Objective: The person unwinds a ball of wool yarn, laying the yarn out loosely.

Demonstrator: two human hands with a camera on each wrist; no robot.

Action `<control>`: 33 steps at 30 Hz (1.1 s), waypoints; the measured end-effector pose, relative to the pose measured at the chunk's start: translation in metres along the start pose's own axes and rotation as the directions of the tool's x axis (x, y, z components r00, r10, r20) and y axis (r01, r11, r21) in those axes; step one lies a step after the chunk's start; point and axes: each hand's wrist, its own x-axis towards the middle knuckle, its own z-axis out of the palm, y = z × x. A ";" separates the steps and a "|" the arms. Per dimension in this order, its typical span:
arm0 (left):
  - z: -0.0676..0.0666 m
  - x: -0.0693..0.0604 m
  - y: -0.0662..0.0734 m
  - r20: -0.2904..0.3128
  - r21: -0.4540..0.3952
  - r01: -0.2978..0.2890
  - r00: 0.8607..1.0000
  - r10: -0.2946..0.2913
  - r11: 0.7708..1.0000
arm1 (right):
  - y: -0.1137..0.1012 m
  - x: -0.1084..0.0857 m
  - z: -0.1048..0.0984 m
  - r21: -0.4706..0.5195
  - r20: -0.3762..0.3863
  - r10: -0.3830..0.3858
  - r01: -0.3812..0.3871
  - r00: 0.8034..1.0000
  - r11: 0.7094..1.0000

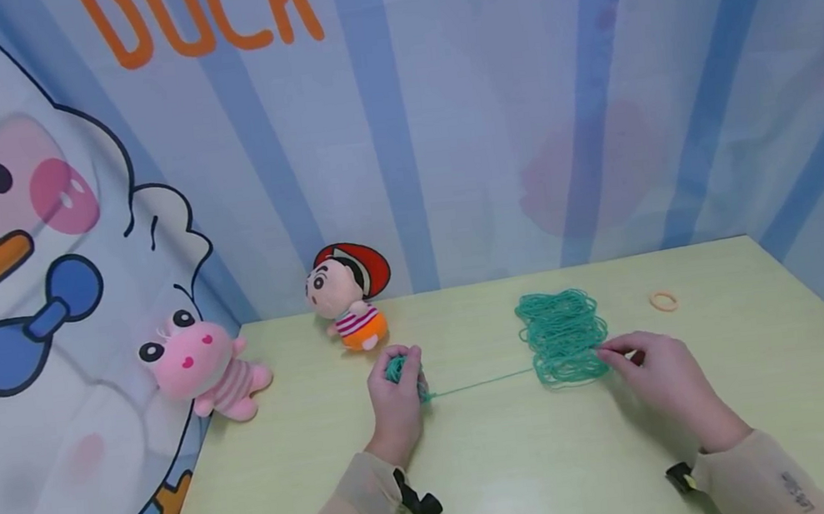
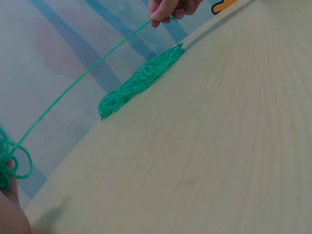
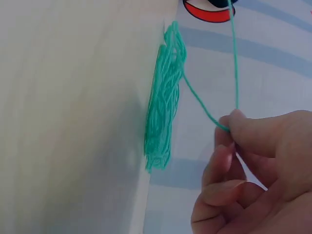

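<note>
A loose pile of green yarn (image 1: 562, 333) lies on the table, its strands looped back and forth. My left hand (image 1: 396, 397) grips a small bundle of the same yarn, seen at the lower left of the left wrist view as a green bundle (image 2: 6, 158) with loose loops. Just right of the pile, my right hand (image 1: 653, 366) pinches a strand between thumb and fingertips. In the right wrist view this yarn strand (image 3: 199, 99) runs from the pile to the pinch, then upward out of frame. Between the hands the strand is stretched straight.
A pink hippo plush toy (image 1: 200, 363) sits at the table's left edge. Behind my left hand stands a doll with a red hat (image 1: 348, 297). A small orange ring-shaped band (image 1: 663, 302) lies right of the pile. A striped cloth backdrop (image 1: 458, 118) rises behind the table (image 1: 526, 479).
</note>
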 end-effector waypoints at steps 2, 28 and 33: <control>0.001 0.000 -0.001 -0.022 -0.005 -0.009 1.000 0.009 1.000 | 0.005 0.001 -0.001 -0.029 0.020 0.016 -0.015 1.000 0.999; -0.001 -0.001 -0.002 0.076 -0.008 0.026 0.997 -0.025 1.000 | -0.095 -0.002 0.074 0.146 0.281 -0.264 0.231 0.923 0.962; 0.001 -0.002 -0.001 0.089 -0.041 0.001 0.996 0.003 0.999 | -0.128 0.005 0.115 0.197 0.398 -0.275 0.211 0.875 0.957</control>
